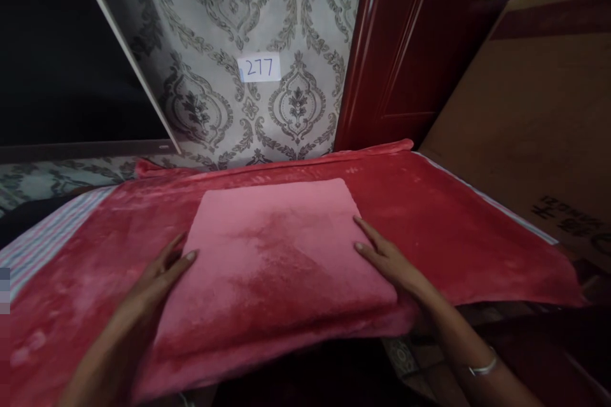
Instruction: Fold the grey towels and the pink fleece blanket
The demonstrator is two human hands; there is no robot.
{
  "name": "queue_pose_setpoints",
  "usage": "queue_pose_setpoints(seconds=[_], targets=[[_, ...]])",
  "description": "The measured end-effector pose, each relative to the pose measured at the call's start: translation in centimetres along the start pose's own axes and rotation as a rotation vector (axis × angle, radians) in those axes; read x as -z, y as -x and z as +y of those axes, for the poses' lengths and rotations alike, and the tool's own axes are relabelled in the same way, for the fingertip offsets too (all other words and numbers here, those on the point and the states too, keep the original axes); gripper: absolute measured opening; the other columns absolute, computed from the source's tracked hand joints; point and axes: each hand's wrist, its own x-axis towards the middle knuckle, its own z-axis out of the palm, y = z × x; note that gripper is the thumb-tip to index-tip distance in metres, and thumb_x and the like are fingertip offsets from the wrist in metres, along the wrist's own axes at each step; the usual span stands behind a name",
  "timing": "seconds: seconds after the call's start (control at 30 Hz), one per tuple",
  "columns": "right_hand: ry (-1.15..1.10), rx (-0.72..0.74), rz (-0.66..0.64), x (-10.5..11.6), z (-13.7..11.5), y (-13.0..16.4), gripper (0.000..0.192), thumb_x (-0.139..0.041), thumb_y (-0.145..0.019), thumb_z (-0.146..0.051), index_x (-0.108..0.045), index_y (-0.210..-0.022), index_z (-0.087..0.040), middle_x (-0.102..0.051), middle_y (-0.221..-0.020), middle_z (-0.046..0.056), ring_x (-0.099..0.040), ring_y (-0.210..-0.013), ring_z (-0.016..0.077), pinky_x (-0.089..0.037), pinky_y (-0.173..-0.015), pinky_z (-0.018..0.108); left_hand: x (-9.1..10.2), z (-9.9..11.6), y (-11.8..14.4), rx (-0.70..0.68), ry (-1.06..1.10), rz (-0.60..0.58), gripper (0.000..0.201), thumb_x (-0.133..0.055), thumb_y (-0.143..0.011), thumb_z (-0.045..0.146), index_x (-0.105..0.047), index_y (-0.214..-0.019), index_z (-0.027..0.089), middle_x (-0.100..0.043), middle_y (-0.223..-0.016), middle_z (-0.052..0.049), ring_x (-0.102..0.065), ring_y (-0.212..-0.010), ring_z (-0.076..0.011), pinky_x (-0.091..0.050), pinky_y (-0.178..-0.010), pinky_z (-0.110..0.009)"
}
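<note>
Plush red blanket (453,222), folded pink fleece rectangle (277,254), hands (153,280) (386,257) flat, open, flanking it.

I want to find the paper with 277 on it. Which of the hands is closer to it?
Right, narrowly. The right hand lies on the folded pink cloth's right edge, below the 277 label on the wall. The left hand rests lower, at the left edge.
</note>
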Motion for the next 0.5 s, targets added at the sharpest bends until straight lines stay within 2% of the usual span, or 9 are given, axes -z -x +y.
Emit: queue_pose_setpoints(seconds=[0.1,0.17,0.3,0.4,0.5], targets=[[-0.064,-0.016,0.034,-0.1,-0.2,-0.5,0.078,-0.062,-0.087,-0.056,-0.037,-0.155,-0.027,-0.041,-0.158,0.009,-0.039,-0.144,0.0311,-0.028,-0.12,0.055,-0.3,1.1,-0.5,0.105,0.12,-0.042,0.082,-0.082,-0.07,0.05,-0.052,-0.144,0.028,-0.067,-0.132,-0.015,-0.069,-0.113,-0.0331,-0.058,-0.095,-0.045],[-0.173,-0.042,0.039,-0.2,-0.5,-0.9,0.081,-0.063,-0.086,-0.057,-0.036,-0.156,-0.026,-0.037,-0.16,0.009,-0.037,-0.145,0.0311,-0.03,-0.12,0.054,-0.4,1.9,-0.6,0.178,0.23,-0.112,0.074,-0.083,-0.071,0.04,-0.057,-0.139,0.024,-0.073,-0.119,-0.015,-0.073,-0.101,-0.0316,-0.062,-0.085,-0.042],[-0.498,-0.168,-0.035,-0.4,-1.4,-1.9,0.082,-0.063,-0.087,-0.057,-0.031,-0.156,-0.026,-0.043,-0.156,0.011,-0.051,-0.135,0.0311,-0.045,-0.11,0.051,-0.8,3.6,-1.1,0.308,0.352,-0.219,0.045,-0.079,-0.073,0.029,-0.072,-0.116,0.015,-0.078,-0.101,-0.016,-0.076,-0.091,-0.033,-0.064,-0.077,-0.041],[-0.636,-0.265,-0.032,-0.4,-1.7,-3.3,0.084,-0.067,-0.084,-0.053,-0.032,-0.155,-0.024,-0.051,-0.15,0.013,-0.059,-0.126,0.0301,-0.048,-0.107,0.051,-1.2,4.5,-2.1,0.236,0.351,-0.154,0.04,-0.078,-0.075,0.025,-0.072,-0.113,0.015,-0.078,-0.103,-0.014,-0.076,-0.091,-0.0296,-0.064,-0.074,-0.035],[-0.742,-0.319,0.017,-0.7,-1.8,-5.0,0.079,-0.071,-0.08,-0.046,-0.039,-0.149,-0.023,-0.059,-0.142,0.013,-0.065,-0.118,0.0306,-0.05,-0.105,0.052,-1.8,5.2,-3.3,0.164,0.34,-0.094,0.05,-0.082,-0.072,0.021,-0.069,-0.12,0.016,-0.077,-0.107,-0.013,-0.075,-0.094,-0.0273,-0.063,-0.075,-0.032]])
